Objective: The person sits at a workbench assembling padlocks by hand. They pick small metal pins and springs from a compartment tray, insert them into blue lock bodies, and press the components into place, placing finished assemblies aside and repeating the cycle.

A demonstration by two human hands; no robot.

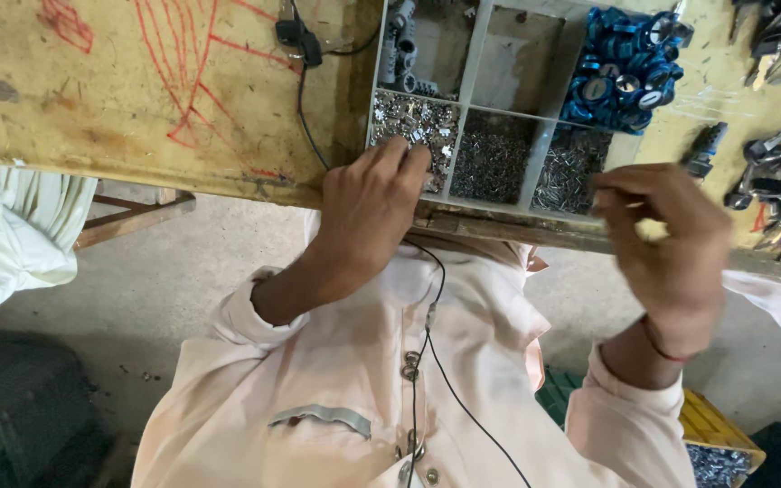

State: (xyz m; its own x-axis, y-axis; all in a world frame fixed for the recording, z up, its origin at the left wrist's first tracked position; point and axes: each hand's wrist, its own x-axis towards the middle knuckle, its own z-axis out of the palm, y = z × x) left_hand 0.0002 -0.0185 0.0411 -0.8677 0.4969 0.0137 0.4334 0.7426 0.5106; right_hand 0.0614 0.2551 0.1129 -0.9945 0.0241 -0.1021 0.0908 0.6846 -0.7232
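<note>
The left hand [368, 212] dips its fingertips into the near-left compartment of the grey plastic divided tray [467, 99], among small silvery metal parts [409, 122]. The right hand [666, 239] hovers just right of the tray, fingers loosely curled; whether it holds anything, I cannot tell.

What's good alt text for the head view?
Left hand reaches into a compartment of small silvery parts in a divided grey tray on a worn wooden bench; right hand hovers, fingers curled, at the tray's near edge. Blue round parts fill the far right compartment.
</note>
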